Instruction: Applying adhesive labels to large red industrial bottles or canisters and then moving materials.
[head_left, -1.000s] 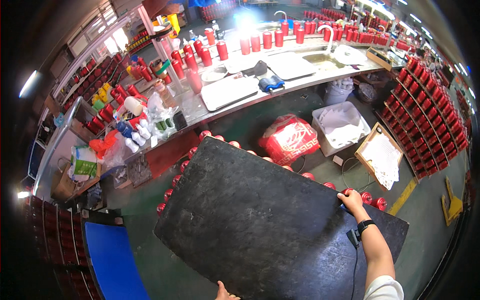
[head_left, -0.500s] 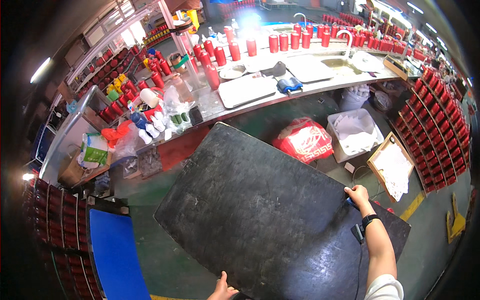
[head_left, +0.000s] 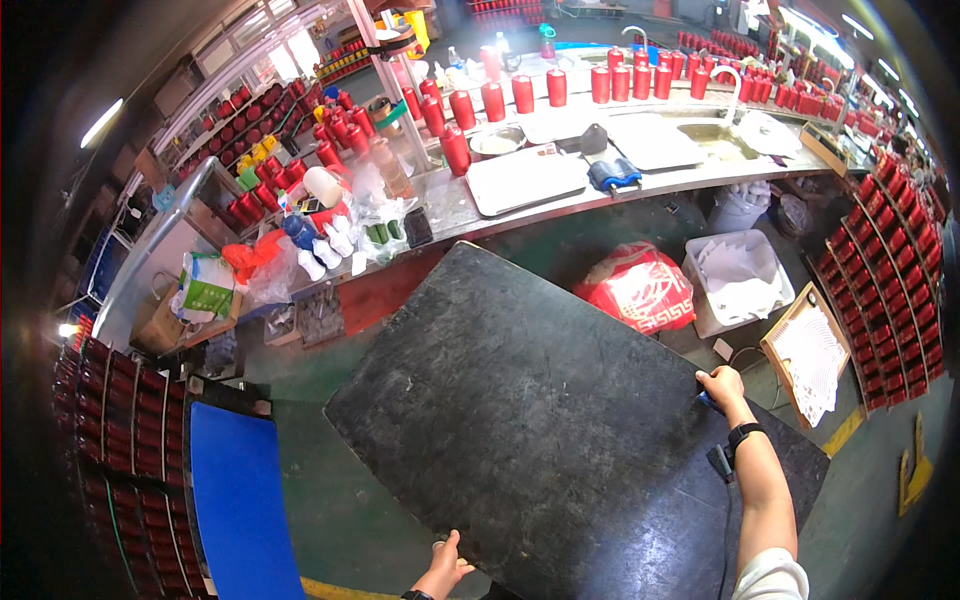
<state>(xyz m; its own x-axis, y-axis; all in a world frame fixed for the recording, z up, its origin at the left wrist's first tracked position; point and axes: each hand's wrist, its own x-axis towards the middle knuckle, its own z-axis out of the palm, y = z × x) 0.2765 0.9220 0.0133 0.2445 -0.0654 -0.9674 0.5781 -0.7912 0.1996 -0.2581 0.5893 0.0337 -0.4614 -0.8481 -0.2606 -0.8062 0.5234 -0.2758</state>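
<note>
A large black rectangular board [head_left: 540, 430] with a scuffed, worn face lies slanted across the middle, one corner pointing at the workbench. My right hand [head_left: 722, 385] is closed over its far right edge, thumb on top and the other fingers partly hidden. A bit of blue shows under that hand. On the right wrist is a black band, and a small dark device with a cable [head_left: 720, 462] hangs beside the forearm. At the near left edge, my left hand [head_left: 443, 568] grips the board, its thumb on the edge and some fingers out of sight underneath.
Ahead runs a curved workbench [head_left: 450, 205] bearing red canisters [head_left: 557, 88], white trays [head_left: 527, 180] and a sink. Beneath it sit a red bag [head_left: 640, 290] and a white bin [head_left: 740, 275]. Racks of red canisters [head_left: 885, 280] flank both sides. A blue panel [head_left: 240, 500] lies left.
The view has shifted, so the bench and bins appear farther right and slightly lower. More of my left hand and wrist shows. Both hands keep their hold on the board.
</note>
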